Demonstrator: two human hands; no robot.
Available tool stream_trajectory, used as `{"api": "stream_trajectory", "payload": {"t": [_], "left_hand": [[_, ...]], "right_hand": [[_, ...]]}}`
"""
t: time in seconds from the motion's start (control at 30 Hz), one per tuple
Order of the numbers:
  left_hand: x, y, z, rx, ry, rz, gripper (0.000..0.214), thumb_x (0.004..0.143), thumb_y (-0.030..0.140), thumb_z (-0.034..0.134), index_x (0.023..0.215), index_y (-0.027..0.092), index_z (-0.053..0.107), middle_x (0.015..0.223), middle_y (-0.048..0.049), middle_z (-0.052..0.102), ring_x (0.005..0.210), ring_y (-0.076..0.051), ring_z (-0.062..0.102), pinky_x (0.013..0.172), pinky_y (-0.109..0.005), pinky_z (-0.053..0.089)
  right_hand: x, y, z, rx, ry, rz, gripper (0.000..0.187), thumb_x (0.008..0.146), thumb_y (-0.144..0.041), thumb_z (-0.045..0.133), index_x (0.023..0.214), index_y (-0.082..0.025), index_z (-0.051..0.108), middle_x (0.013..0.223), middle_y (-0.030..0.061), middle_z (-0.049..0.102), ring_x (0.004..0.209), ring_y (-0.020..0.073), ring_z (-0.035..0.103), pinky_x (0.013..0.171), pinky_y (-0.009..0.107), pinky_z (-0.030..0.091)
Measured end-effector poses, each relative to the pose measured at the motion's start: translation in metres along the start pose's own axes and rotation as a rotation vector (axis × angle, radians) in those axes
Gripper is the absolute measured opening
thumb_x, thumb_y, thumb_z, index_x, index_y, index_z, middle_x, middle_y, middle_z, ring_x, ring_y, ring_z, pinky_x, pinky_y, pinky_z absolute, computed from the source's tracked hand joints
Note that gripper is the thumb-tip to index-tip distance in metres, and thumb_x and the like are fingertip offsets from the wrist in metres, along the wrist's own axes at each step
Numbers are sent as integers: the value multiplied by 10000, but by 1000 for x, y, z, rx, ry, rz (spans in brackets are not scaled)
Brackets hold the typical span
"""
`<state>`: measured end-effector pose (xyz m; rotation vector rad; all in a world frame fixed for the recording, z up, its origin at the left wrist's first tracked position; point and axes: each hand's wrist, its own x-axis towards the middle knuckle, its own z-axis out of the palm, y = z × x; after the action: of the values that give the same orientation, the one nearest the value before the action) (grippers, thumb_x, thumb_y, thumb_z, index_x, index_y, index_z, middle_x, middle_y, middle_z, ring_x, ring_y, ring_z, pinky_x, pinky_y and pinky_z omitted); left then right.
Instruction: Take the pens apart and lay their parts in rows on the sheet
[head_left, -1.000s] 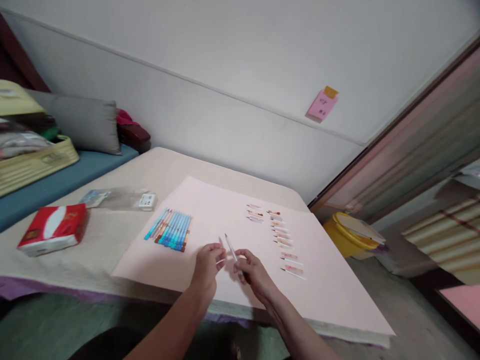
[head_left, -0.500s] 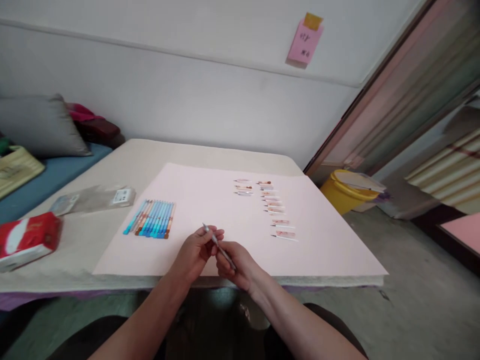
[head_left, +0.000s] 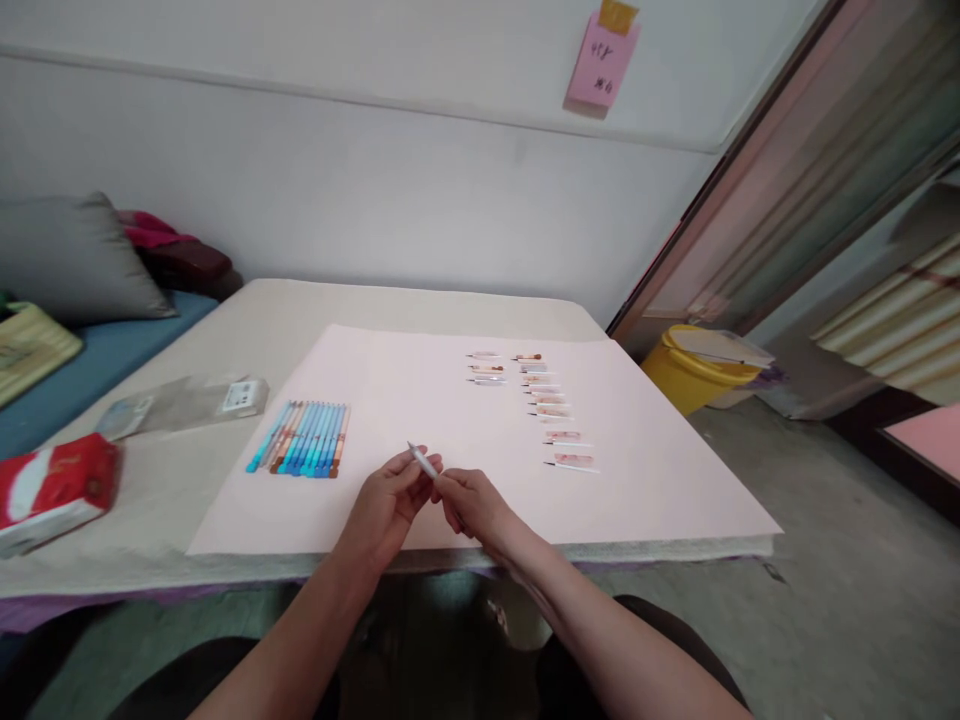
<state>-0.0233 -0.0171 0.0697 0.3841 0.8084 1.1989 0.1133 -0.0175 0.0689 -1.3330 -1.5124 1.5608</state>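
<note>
This looks like a home, with a grey cushion (head_left: 71,260) on a blue seat (head_left: 127,352) and a yellow bucket (head_left: 679,378).

L hand (head_left: 386,497); R hand (head_left: 477,503); both w/ pen (head_left: 422,459)

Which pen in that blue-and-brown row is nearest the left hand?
The row's rightmost pen, peach with a brown near end. It lies closest to the left hand; all the others in the row lie farther left.
</note>
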Motion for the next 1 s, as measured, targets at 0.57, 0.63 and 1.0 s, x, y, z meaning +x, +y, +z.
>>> {"api": "stream_trajectory", "payload": {"t": [0.57, 0.63, 1.0], "left_hand": [[6, 0, -9, 160, 116, -1, 190, 651, 207, 726, 802, 129, 640, 734, -26, 632, 617, -80, 581, 554, -179, 460], [5, -1, -8, 112, 63, -21, 226, 687, 210, 700, 889, 130, 638, 861, -76, 658, 749, -128, 620, 645, -224, 496], [4, 0, -7, 101, 35, -27, 253, 711, 189, 677, 953, 133, 634, 926, -95, 658, 806, -147, 626, 691, -252, 511]], "right_hand": [[-9, 3, -3, -37, -36, -5, 248, 835, -299, 456, 660, -151, 552, 376, -62, 442, 351, 57, 377, 401, 179, 269], [-8, 3, -3, 3, -17, 24, 246, 839, -278, 433, 658, -155, 544, 359, -67, 426, 332, 57, 354, 390, 179, 259], [-10, 0, -6, 140, -48, 55, 247, 839, -290, 425, 678, -149, 547, 351, -73, 416, 315, 50, 314, 380, 181, 230]]}}
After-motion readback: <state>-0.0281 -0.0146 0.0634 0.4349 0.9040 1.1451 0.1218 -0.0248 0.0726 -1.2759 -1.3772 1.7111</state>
